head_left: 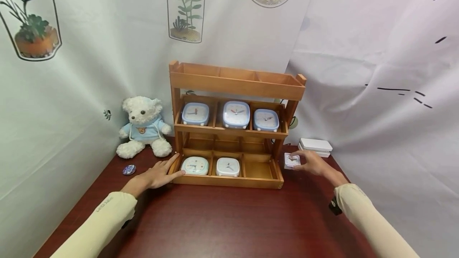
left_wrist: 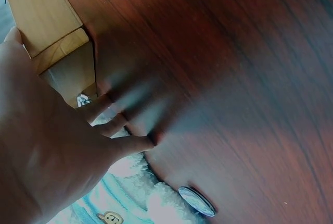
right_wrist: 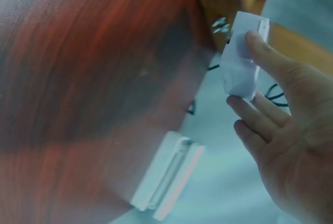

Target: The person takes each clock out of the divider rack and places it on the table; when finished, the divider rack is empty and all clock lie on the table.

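In the head view my right hand (head_left: 312,163) pinches a small, square white alarm clock (head_left: 292,160) just right of the wooden shelf (head_left: 236,85). The right wrist view shows the thumb on one face of this clock (right_wrist: 242,54), with fingers at its other side. My left hand (head_left: 156,174) touches the shelf's lower left end, its thumb by the front corner. In the left wrist view, its straight fingers reach down beside the wood toward the table. On the bottom tier sit a pale green clock (head_left: 195,165) and a white clock (head_left: 228,167); the right-hand compartment (head_left: 257,169) holds none.
Blue-rimmed clocks (head_left: 236,114) fill the middle tier, above the bottom one. At left sit a white teddy bear (head_left: 142,128) in a blue top and a small round object (head_left: 129,169). Stacked white boxes (head_left: 315,145) lie at the back right of the dark red table (head_left: 229,218).
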A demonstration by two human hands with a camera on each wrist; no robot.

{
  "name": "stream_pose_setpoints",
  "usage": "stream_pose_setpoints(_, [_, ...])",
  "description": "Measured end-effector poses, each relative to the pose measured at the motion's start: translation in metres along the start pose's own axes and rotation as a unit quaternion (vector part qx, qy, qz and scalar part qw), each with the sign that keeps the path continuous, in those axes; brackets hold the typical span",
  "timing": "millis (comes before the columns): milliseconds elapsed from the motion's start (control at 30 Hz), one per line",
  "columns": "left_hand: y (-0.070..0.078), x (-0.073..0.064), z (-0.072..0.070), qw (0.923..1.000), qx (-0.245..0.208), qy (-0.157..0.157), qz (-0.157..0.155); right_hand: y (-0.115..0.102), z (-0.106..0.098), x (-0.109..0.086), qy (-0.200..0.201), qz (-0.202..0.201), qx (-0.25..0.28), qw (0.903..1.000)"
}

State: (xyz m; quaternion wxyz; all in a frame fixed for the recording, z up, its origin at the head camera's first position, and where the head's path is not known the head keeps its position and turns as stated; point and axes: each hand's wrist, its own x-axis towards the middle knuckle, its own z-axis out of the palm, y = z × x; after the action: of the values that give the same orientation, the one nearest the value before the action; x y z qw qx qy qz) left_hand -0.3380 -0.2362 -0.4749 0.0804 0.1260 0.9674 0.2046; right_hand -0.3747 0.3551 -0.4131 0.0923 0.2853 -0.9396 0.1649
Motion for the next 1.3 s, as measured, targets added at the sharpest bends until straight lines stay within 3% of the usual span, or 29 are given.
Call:
stream_pose_setpoints(233, [0.001, -0.001, 0.0, 1.0, 0.001, 0.0, 0.002, 0.022, 0.023, 0.004, -0.021, 0.001, 0.008, 0.9998])
stream_pose_setpoints(467, [0.0, 0.003, 0.0, 1.0, 0.004, 0.003, 0.001, 0.022, 0.032, 0.014, -0.041, 0.032, 0.025, 0.9983])
stream_pose_setpoints(767, [-0.003, 0.006, -0.001, 1.0, 0.005, 0.0, 0.004, 0.026, 0.041, 0.016, -0.059, 0.041, 0.033, 0.9969])
stream_pose_setpoints(1033, [-0.001, 0.008, -0.002, 0.9999, 0.009, 0.0, 0.005, 0.027, 0.044, 0.012, -0.056, 0.041, 0.036, 0.997])
stream_pose_setpoints(1300, [-0.001, 0.007, -0.003, 1.0, 0.008, -0.005, -0.001, 0.017, 0.041, 0.012, -0.008, 0.015, 0.02, 0.9996])
